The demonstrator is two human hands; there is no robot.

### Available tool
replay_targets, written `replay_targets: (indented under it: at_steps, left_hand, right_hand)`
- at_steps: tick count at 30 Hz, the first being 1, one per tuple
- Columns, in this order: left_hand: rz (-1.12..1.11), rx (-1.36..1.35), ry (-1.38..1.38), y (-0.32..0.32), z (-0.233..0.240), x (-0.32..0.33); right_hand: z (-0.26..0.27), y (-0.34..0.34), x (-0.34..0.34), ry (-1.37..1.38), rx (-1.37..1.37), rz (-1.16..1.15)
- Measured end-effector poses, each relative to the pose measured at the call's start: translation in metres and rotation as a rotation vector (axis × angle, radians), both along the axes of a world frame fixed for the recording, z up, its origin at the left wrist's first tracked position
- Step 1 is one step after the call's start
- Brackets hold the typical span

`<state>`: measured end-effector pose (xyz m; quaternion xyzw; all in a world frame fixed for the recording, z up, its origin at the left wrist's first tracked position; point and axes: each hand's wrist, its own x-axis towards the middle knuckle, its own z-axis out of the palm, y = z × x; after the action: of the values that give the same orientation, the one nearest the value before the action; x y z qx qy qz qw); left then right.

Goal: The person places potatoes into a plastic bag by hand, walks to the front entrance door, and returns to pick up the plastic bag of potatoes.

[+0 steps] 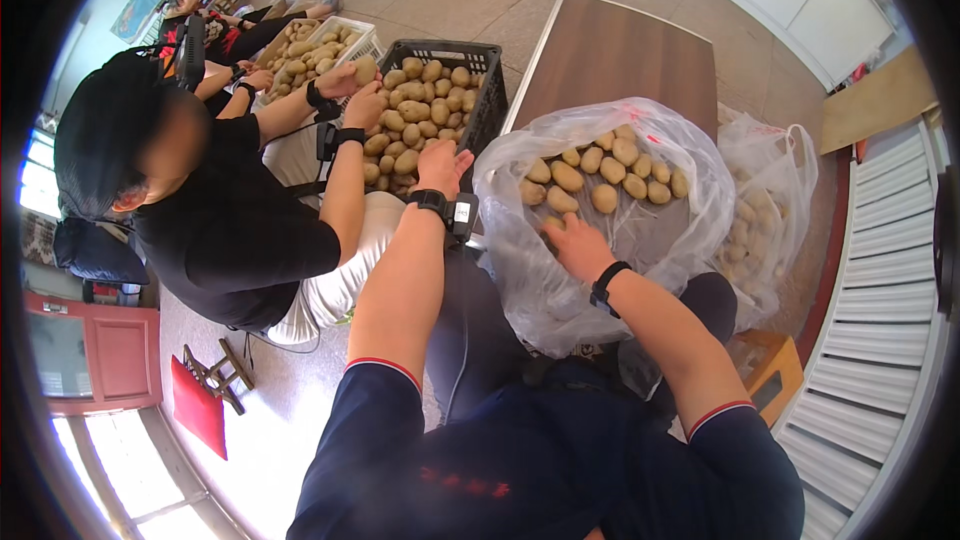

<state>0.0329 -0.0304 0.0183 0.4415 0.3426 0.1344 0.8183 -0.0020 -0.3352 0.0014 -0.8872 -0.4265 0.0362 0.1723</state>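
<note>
My left hand (444,166) is at the near end of a black plastic crate (491,64) heaped with potatoes (414,112). Its fingers are spread and I see nothing in them. Inside a large clear plastic bag (675,127), my right hand (583,249) has its fingers around a potato (553,223), which is partly hidden under them. Several more potatoes (604,198) lie loosely in the bag, beyond that hand. The bag's mouth is spread wide, and it rests on the near part of a brown wood-grain table (615,52).
A co-worker (247,240) at my left holds a potato (365,70) over the crate. Farther off, another person (210,22) sits by a white crate (367,31) of potatoes. A tied bag of potatoes (765,217) stands at right, near a wooden stool (776,371). A red-seated folding stool (199,409) is at lower left.
</note>
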Motion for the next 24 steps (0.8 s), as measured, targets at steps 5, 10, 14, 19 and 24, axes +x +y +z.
replay_targets:
  at_steps: [5, 10, 14, 19, 24]
  left_hand:
    - [-0.111, 0.025, 0.002, -0.023, 0.018, -0.002]
    - [-0.318, 0.033, 0.007, -0.04, 0.028, 0.0]
    - [-0.541, 0.05, 0.058, -0.051, 0.033, -0.005]
    - [-0.693, 0.112, 0.104, -0.067, 0.038, -0.004]
    - [-0.914, 0.125, 0.145, -0.082, 0.053, -0.006]
  right_hand:
    - [-0.015, -0.014, 0.005, 0.285, 0.104, -0.173]
    - [-0.023, -0.021, 0.034, 0.677, 0.365, -0.418]
    - [-0.002, -0.02, 0.042, 1.383, 0.73, -0.55]
    - [0.023, -0.007, 0.046, 1.53, 0.853, -0.464]
    - [0.04, 0.011, 0.049, 1.619, 0.868, -0.28]
